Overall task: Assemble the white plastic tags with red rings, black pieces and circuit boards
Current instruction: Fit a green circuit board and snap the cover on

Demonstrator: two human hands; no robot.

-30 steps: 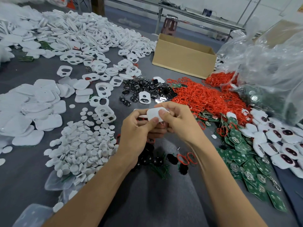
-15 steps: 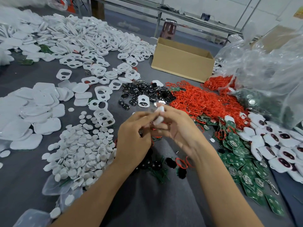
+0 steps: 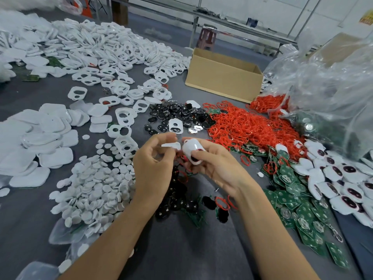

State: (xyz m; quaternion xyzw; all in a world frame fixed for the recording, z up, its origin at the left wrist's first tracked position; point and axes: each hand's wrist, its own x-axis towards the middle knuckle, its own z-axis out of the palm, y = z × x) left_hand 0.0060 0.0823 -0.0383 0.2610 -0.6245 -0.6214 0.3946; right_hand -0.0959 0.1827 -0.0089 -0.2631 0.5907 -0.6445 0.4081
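Left hand [image 3: 155, 164], its back turned to the camera, pinches a small flat white plastic piece [image 3: 171, 145] between thumb and forefinger, the other fingers curled loosely beneath. Just beside it the right hand [image 3: 217, 168] lies palm up with its fingers curled round a white tag [image 3: 192, 151], a smooth, rounded, glossy shell with a thin red ring and a dark oval window showing on its face; tag and flat piece are held close together above the table, almost touching. Both forearms reach in from the lower edge over a grey table [image 3: 181, 249] with a dull, felt-like top. To the left lies a heap of small white round discs [image 3: 90, 184], and beyond it flat, matte white covers [image 3: 30, 142] with rounded corners. Further back spreads a wide drift of white frames [image 3: 121, 63], each pierced by two holes. Ahead of the hands sits a pile of shiny black oval pieces [image 3: 177, 114], their pale print too small to read, and to its right a tangle of thin red rings [image 3: 248, 128]. Green circuit boards [image 3: 298, 199] with round metal contacts are scattered on the right, next to rows of finished tags [image 3: 343, 182]. A plain brown cardboard box [image 3: 224, 75] stands open behind, beside a crumpled clear plastic bag [image 3: 333, 87]. A yellow sign [image 3: 366, 17] in the far corner is too blurred to read.
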